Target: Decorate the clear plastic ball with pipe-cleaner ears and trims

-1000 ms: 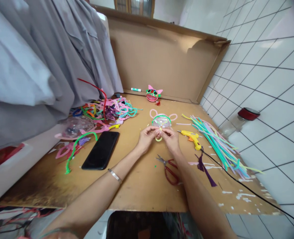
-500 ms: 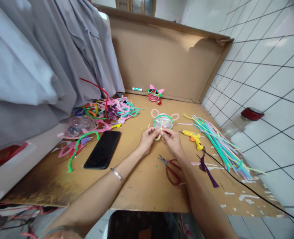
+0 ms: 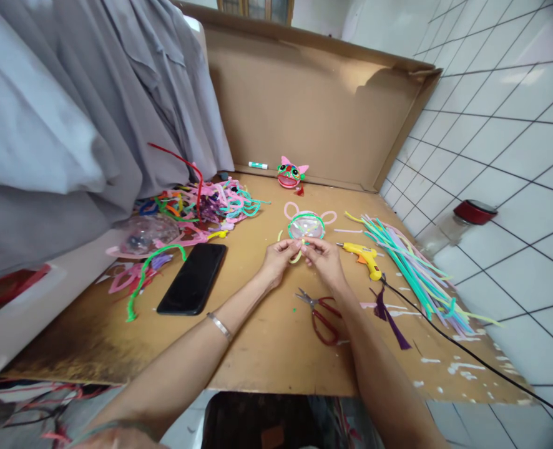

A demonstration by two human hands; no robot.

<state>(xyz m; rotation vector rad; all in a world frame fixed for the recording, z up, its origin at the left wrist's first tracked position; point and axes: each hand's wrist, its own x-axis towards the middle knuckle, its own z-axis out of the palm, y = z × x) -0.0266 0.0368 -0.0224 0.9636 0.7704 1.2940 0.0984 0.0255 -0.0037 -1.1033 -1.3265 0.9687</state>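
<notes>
Between the fingertips of both hands is a pale yellow pipe cleaner (image 3: 297,257), bent into a curve that hangs below them. My left hand (image 3: 279,259) pinches it from the left. Pinching close beside it, my right hand (image 3: 322,257) meets the left at the middle. Just beyond the fingers lies a clear round plastic piece (image 3: 307,227) edged in green, with two pink pipe-cleaner loops (image 3: 329,217) like ears. Red-handled scissors (image 3: 322,318) rest on the table below my right hand, blades pointing up and left.
A yellow glue gun (image 3: 364,259) with a black cord lies right, near a bundle of pipe cleaners (image 3: 407,268) and a purple tassel (image 3: 391,318). Left are a black phone (image 3: 192,279) and a tangled pipe-cleaner heap (image 3: 220,202). A finished-looking animal head (image 3: 290,174) stands by the cardboard wall (image 3: 304,112).
Both hands stay pinched at nearly the same spot, with only slight finger movement around the yellow pipe cleaner. The objects on the table keep their places.
</notes>
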